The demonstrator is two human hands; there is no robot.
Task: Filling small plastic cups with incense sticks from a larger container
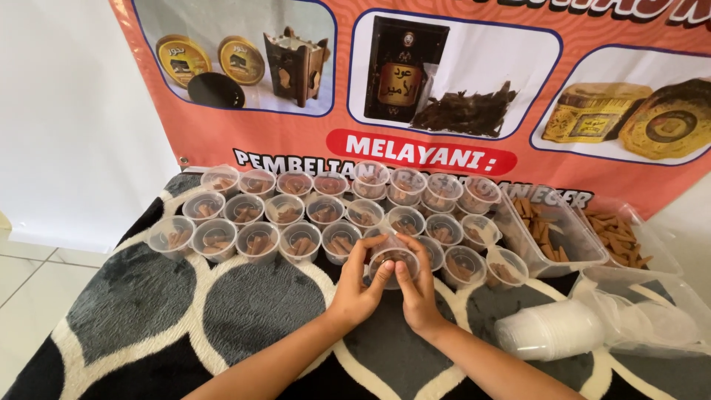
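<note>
Just below the frame's centre, the left hand (358, 290) and right hand (416, 290) each keep a grip clamped on opposite sides of one small clear cup (393, 261) of brown sticks, upright between them, equally near both.

A single head-worn view looks steeply down and forward from close above the patterned rug (148, 311) (forearms enter from the bottom edge), facing the orange banner (296, 141) that fills the upper frame.
</note>
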